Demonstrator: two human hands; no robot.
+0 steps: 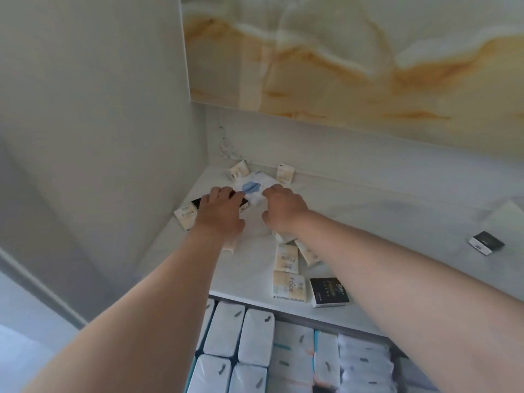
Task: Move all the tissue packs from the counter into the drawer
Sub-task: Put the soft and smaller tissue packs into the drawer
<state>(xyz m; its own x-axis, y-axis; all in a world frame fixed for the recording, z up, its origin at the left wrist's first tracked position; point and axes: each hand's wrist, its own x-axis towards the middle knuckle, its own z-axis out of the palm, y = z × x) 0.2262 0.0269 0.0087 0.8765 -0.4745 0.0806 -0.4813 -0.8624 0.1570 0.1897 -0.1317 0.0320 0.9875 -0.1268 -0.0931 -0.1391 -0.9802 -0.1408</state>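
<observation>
Small tissue packs lie scattered on the pale marble counter. My left hand reaches into the back corner, its fingers curled over a black tissue pack. Beside it, my right hand grips the right edge of a larger white tissue pack with a blue label. Cream "face" packs lie near the front edge, under my right forearm, and against the back wall. Another black pack sits at the front edge. Below, the open drawer holds several big white tissue packs.
A lone black pack lies far right on the counter. A grey cabinet side closes off the left, and a marble-patterned panel overhangs the counter's back. One cream pack rests against the left wall.
</observation>
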